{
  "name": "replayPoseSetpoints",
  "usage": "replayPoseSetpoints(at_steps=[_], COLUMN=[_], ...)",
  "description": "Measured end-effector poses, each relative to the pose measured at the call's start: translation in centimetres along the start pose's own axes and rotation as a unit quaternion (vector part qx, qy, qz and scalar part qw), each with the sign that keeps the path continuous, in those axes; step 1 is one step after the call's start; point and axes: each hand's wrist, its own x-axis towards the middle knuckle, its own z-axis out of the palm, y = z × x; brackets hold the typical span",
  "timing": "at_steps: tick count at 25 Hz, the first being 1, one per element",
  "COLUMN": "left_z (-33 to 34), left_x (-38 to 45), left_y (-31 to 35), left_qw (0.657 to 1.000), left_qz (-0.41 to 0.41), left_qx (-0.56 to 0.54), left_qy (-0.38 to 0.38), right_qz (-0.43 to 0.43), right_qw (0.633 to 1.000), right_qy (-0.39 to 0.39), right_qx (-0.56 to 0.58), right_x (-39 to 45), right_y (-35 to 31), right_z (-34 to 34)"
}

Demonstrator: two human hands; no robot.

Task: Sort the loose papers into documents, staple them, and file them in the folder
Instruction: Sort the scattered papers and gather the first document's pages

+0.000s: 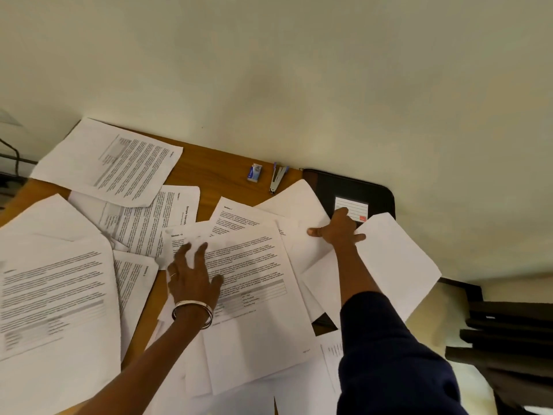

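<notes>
Several loose printed papers (251, 283) lie scattered and overlapping across the wooden desk (206, 166). My left hand (191, 274), fingers spread, rests flat on a printed sheet in the middle. My right hand (338, 227) lies with straight fingers on blank-side sheets (302, 217) at the right, where they overlap the black folder (353, 187) with its white label. A stapler (277, 178) and a small staple box (255, 172) sit by the wall, apart from both hands.
A cream wall runs along the desk's far edge. Dark stacked objects (508, 333) stand beyond the desk's right end. One sheet (398, 265) overhangs the right edge. A cable (13, 151) is at the far left.
</notes>
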Motion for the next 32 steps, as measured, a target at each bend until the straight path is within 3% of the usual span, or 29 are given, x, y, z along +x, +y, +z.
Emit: replayPoseSetpoints(at_steps=[2,5,10,13,15,18,19,21,23,26,28,30,32], left_z=[0.6,1.6,2.9,2.9,2.9,3.0,3.2,3.7,4.2,4.5,4.0,3.6,3.6], left_x=[0.1,-0.7,-1.9,-1.7,-1.7,-1.6,-1.5,-1.3,-1.1,-1.4,-1.8,-2.0,-1.9], left_y=[0.7,2.2,2.7,2.5,2.7,3.5,3.9,4.7,5.3,5.9,6.0,5.7,5.2], left_qw=[0.993,0.973,0.954,0.956,0.955,0.947,0.943,0.934,0.92,0.906,0.905,0.912,0.925], left_qz=[0.095,0.173,0.195,0.185,0.201,0.263,0.274,0.282,0.289,0.282,0.272,0.269,0.272], left_qx=[0.054,0.105,0.125,0.115,0.111,0.103,0.107,0.131,0.162,0.184,0.187,0.175,0.136], left_qy=[-0.035,-0.109,-0.189,-0.199,-0.188,-0.152,-0.153,-0.175,-0.21,-0.257,-0.269,-0.256,-0.227], right_qz=[0.0,-0.036,-0.087,-0.124,-0.133,-0.041,0.035,0.127,0.055,-0.07,-0.098,-0.123,-0.227], right_qw=[0.998,0.979,0.871,0.814,0.835,0.88,0.903,0.965,0.994,0.997,0.99,0.979,0.953], right_qy=[-0.01,-0.009,-0.037,-0.038,0.055,0.36,0.351,0.152,0.02,-0.011,-0.002,0.008,0.06], right_qx=[0.059,0.199,0.482,0.567,0.531,0.306,0.243,0.171,0.088,-0.022,-0.098,-0.164,-0.193], right_x=[1.0,1.5,0.4,-1.0,-2.3,-4.3,-5.3,-7.8,-10.2,-12.3,-12.8,-13.7,-14.5], right_y=[0.1,-0.5,-0.4,-0.3,0.2,3.1,4.3,5.8,7.0,8.2,8.4,8.1,7.9], right_z=[-1.0,-2.3,-4.4,-4.0,-3.1,-0.9,-0.1,2.3,5.1,7.7,8.1,7.9,8.3])
